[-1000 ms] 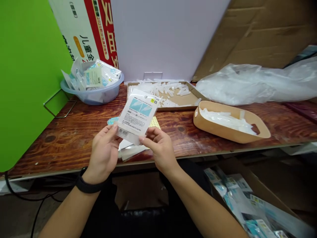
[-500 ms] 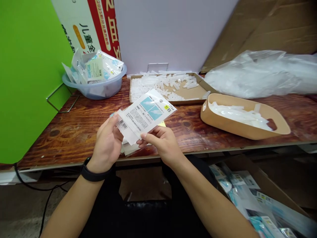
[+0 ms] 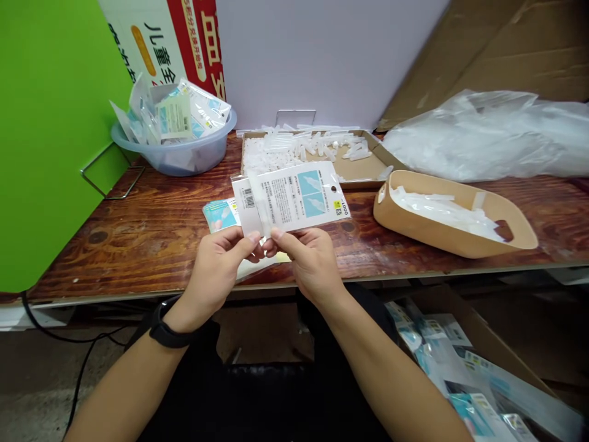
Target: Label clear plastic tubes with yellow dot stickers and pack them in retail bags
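Two-handed pinch | left hand [image 3: 216, 270] | right hand [image 3: 313, 264] | flat glossy plastic packet [image 3: 289, 199]

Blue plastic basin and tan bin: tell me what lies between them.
A cardboard tray of white plastic pieces sits between basin and bin, head view.

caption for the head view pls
Left hand and right hand hold a barcoded packet over a wooden table beside a tan tub

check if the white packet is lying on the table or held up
Held up: the packet is pinched between the left hand and right hand, above the wooden table.
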Available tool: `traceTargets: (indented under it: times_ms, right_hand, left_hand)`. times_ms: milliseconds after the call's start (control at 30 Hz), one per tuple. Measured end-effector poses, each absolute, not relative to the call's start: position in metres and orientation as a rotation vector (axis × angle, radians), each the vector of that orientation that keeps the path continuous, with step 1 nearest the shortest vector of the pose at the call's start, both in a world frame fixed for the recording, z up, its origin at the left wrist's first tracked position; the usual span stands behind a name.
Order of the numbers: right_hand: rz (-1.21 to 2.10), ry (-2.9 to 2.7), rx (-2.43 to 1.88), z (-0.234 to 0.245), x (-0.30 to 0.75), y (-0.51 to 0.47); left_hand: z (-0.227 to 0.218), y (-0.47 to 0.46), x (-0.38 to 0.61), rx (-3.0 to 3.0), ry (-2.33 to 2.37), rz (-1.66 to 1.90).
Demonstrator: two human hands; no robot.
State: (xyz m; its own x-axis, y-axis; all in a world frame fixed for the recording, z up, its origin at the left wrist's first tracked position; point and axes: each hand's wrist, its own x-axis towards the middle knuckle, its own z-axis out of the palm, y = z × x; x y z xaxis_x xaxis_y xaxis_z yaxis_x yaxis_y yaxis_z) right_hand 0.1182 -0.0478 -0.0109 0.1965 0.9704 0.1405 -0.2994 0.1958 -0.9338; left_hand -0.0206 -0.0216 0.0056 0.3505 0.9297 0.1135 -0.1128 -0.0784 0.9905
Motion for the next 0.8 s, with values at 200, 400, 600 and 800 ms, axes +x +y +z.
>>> traceTargets:
  times_ms: [200, 400, 600, 800]
  right_hand:
    - [1.048, -0.969, -0.965, -0.0101, 0.117, -0.0478]
    - [1.05, -0.974, -0.95, -0.0117, 0.1155, -0.0481]
    - [1.048, -0.934, -0.943, -0.0136, 0.1132, -0.0486]
    - [1.281, -0.833, -0.984, -0.0133, 0.1123, -0.0493]
  left_hand:
    - [0.002, -0.0213, -0.0159, 1.372, 0.777, 1.106]
    - [0.0012, -0.0212, -0.0137, 1.339, 0.781, 1.135]
    - [0.0012, -0.0211, -0.0126, 1.338, 0.83, 1.132]
    - [0.0037, -0.018, -0.0136, 1.444, 0.943, 1.231]
